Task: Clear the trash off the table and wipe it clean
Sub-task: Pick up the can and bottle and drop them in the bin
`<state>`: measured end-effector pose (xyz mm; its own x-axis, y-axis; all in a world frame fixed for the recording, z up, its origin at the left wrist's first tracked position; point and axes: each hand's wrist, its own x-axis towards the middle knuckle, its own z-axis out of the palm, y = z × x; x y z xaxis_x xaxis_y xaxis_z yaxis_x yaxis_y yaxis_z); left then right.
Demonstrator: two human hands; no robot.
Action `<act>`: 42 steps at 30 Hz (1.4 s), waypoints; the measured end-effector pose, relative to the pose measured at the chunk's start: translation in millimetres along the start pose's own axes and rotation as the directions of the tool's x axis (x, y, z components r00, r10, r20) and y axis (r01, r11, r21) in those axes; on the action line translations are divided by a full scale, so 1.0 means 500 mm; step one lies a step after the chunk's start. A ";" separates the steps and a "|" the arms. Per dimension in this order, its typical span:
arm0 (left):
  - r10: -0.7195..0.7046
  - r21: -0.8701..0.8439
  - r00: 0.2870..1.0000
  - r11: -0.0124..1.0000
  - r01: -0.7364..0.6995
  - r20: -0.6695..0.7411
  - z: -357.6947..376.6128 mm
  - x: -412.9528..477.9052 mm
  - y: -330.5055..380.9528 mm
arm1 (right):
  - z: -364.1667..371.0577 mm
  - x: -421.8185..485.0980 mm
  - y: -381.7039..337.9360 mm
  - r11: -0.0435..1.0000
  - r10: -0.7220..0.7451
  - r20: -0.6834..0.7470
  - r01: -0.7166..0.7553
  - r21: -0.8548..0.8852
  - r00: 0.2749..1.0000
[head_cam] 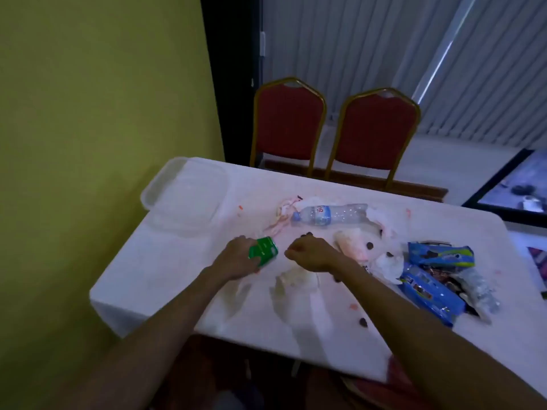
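My left hand (236,257) is closed around a crushed green can (264,250) near the middle of the white table (154,261). My right hand (310,253) hovers just right of it with fingers curled; whether it holds a crumb I cannot tell. A clear plastic water bottle (328,214) lies on its side beyond both hands, next to stained tissues (284,216). Blue cookie wrappers (432,273) and crumpled white tissues (387,263) lie to the right. Dark cookie crumbs (362,321) and pink smears dot the surface.
A clear plastic container with a lid (186,196) stands at the far left corner. Two red chairs (376,134) stand behind the table. A yellow wall (88,113) runs along the left. A crumpled clear bottle (482,291) lies by the wrappers.
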<state>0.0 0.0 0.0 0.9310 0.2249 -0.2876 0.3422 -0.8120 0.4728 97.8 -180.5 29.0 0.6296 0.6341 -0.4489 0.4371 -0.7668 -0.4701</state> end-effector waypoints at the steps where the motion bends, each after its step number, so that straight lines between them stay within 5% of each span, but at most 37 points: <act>1: 0.008 -0.004 1.000 1.000 -0.008 -0.008 0.008 0.020 -0.018 | 0.000 0.011 -0.003 1.000 0.025 -0.004 -0.025 0.005 1.000; 9: -0.012 0.221 0.998 0.975 -0.002 0.064 0.055 0.078 -0.069 | -0.012 0.057 0.015 0.974 0.204 -0.045 -0.199 0.111 0.978; 14: -0.040 0.217 0.998 0.976 0.027 0.055 0.075 0.094 -0.086 | -0.067 0.076 0.060 0.914 0.321 -0.142 -0.268 0.304 0.936; 25: -0.079 0.285 0.997 0.955 0.080 -0.015 0.061 0.124 -0.081 | -0.132 0.126 0.112 0.864 0.429 -0.201 -0.335 0.376 0.881; 36: -0.236 -0.081 0.972 0.968 0.236 0.012 -0.039 0.144 -0.074 | -0.175 0.225 0.183 0.927 0.313 -0.224 -0.348 -0.138 0.923; 42: -0.370 -0.265 0.927 0.890 0.371 0.058 -0.045 0.122 -0.082 | -0.148 0.291 0.212 0.928 0.251 -0.193 -0.293 -0.233 0.949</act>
<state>45.8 59.5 -18.2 0.7296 0.4777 -0.4894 0.6837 -0.4964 0.5349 283.3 -177.0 -29.7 0.8307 0.3898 -0.3973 0.3705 -0.9200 -0.1280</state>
